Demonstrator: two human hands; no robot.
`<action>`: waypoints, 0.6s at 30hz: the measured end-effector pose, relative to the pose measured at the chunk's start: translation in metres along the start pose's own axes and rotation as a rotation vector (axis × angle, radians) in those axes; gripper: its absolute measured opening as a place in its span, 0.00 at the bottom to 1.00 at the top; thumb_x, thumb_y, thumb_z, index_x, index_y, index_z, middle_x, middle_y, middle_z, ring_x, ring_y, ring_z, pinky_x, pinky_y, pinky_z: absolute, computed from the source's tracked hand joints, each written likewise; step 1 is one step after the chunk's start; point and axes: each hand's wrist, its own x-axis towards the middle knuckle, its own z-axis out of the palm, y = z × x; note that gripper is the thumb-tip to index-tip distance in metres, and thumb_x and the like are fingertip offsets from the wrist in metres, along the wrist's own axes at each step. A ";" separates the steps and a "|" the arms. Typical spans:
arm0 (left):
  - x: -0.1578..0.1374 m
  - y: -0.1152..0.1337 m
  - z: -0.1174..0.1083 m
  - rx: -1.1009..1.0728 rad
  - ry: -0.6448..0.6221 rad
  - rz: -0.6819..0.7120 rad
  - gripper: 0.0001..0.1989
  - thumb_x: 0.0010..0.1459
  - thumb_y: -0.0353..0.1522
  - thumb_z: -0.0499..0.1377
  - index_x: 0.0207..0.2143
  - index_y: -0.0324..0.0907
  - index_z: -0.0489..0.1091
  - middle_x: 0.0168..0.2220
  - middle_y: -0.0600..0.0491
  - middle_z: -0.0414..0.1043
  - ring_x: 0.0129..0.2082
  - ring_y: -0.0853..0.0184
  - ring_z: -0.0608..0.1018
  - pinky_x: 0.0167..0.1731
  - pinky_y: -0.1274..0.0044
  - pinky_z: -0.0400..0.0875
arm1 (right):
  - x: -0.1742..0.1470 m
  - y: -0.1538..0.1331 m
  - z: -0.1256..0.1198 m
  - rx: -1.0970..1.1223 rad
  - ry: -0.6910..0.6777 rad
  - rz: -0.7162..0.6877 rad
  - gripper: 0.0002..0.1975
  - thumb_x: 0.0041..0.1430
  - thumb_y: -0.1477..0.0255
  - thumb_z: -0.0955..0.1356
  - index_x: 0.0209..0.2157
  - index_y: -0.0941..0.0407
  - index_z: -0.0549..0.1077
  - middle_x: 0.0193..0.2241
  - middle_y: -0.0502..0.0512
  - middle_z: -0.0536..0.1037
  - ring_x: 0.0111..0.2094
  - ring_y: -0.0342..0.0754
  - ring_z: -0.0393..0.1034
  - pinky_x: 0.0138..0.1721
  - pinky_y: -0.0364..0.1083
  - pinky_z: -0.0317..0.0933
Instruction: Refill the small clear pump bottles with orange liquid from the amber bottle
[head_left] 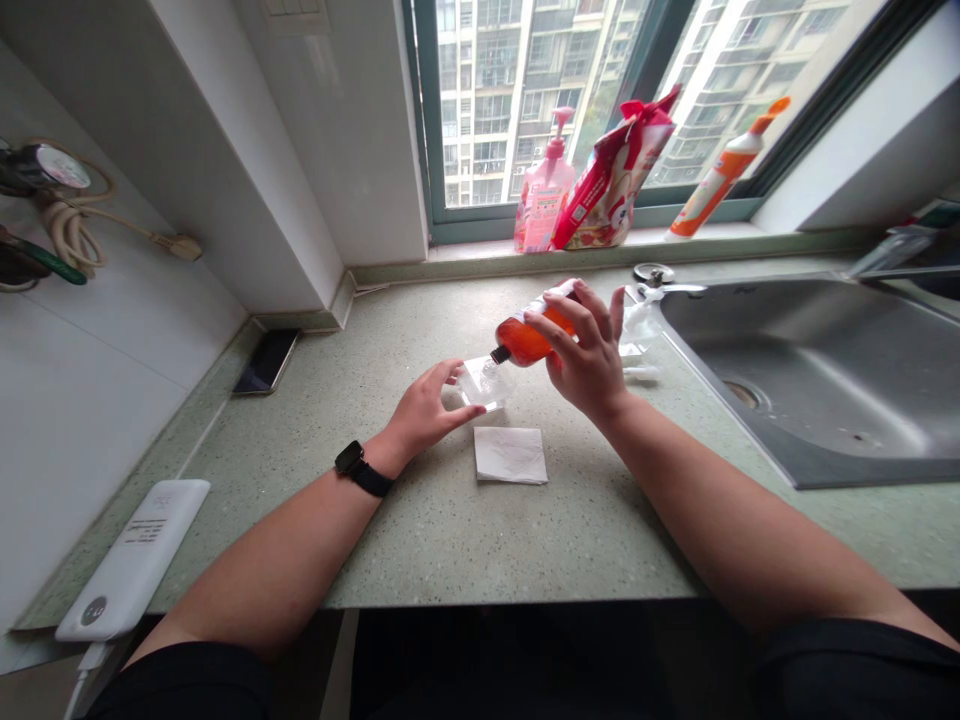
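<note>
My right hand (589, 350) grips an orange-red bottle (529, 337) with a white label, tilted so its dark neck points down and left. The bottle's mouth is just over a small clear plastic container (482, 385). On the left side of that container my left hand (431, 402) holds it, thumb at the near edge and fingers at the far edge. Whether liquid is flowing from the bottle I cannot tell. In front of the container a folded white paper towel (511, 456) lies flat on the speckled counter (420, 540).
A steel sink (825, 370) is at the right, with small clear plastic items (637, 325) by its edge. A pink pump bottle (546, 195), a red bag (619, 180) and an orange-white bottle (716, 180) stand on the sill. A phone (267, 361) and a white power bank (135, 560) lie left.
</note>
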 end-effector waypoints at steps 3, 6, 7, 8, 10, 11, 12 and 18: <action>0.000 0.000 0.000 -0.003 0.000 -0.001 0.36 0.59 0.46 0.74 0.65 0.46 0.66 0.55 0.44 0.78 0.52 0.53 0.83 0.53 0.59 0.78 | -0.001 0.002 0.000 -0.006 -0.042 0.022 0.40 0.66 0.80 0.66 0.71 0.30 0.60 0.66 0.49 0.72 0.75 0.64 0.57 0.75 0.79 0.37; 0.000 -0.001 0.000 -0.002 0.001 0.002 0.36 0.59 0.47 0.74 0.65 0.47 0.66 0.56 0.44 0.78 0.51 0.53 0.83 0.53 0.59 0.78 | -0.001 0.003 0.001 0.003 -0.055 0.022 0.40 0.66 0.80 0.67 0.71 0.31 0.61 0.67 0.49 0.72 0.75 0.64 0.55 0.75 0.79 0.36; 0.000 -0.001 0.001 0.000 0.001 0.004 0.36 0.59 0.47 0.73 0.65 0.47 0.66 0.56 0.44 0.78 0.51 0.53 0.83 0.53 0.59 0.78 | -0.001 0.004 0.001 0.009 -0.049 0.018 0.40 0.66 0.80 0.67 0.71 0.31 0.61 0.67 0.49 0.72 0.75 0.64 0.55 0.75 0.78 0.36; 0.000 -0.001 0.001 0.002 0.002 0.004 0.37 0.59 0.47 0.73 0.65 0.47 0.66 0.56 0.44 0.78 0.51 0.54 0.83 0.53 0.59 0.78 | -0.001 0.004 0.002 0.014 -0.041 0.013 0.40 0.66 0.80 0.67 0.71 0.31 0.61 0.67 0.49 0.72 0.75 0.64 0.55 0.75 0.78 0.36; 0.000 -0.001 0.001 0.004 0.000 0.004 0.37 0.60 0.47 0.73 0.65 0.47 0.66 0.56 0.44 0.78 0.51 0.54 0.82 0.53 0.58 0.78 | -0.001 0.003 0.002 0.014 -0.020 0.006 0.39 0.67 0.80 0.67 0.71 0.30 0.61 0.67 0.48 0.72 0.75 0.64 0.56 0.75 0.78 0.37; 0.000 -0.001 0.001 0.005 -0.001 0.002 0.37 0.60 0.47 0.73 0.65 0.47 0.66 0.56 0.44 0.78 0.52 0.53 0.82 0.52 0.58 0.78 | -0.001 0.003 0.001 0.012 -0.013 0.006 0.39 0.67 0.80 0.66 0.71 0.30 0.61 0.66 0.48 0.72 0.75 0.63 0.56 0.75 0.78 0.37; 0.000 -0.001 0.000 0.005 -0.002 0.000 0.37 0.60 0.47 0.73 0.65 0.47 0.65 0.56 0.44 0.78 0.52 0.53 0.82 0.52 0.58 0.79 | -0.001 0.002 0.001 0.010 -0.011 0.008 0.39 0.67 0.80 0.66 0.71 0.30 0.61 0.66 0.49 0.73 0.75 0.63 0.57 0.75 0.78 0.37; 0.000 0.000 0.000 0.007 -0.002 0.010 0.36 0.60 0.48 0.72 0.65 0.47 0.65 0.56 0.44 0.78 0.51 0.53 0.82 0.52 0.58 0.79 | -0.001 0.002 0.000 0.008 -0.065 0.033 0.40 0.66 0.80 0.66 0.71 0.29 0.61 0.67 0.48 0.72 0.75 0.65 0.55 0.75 0.79 0.36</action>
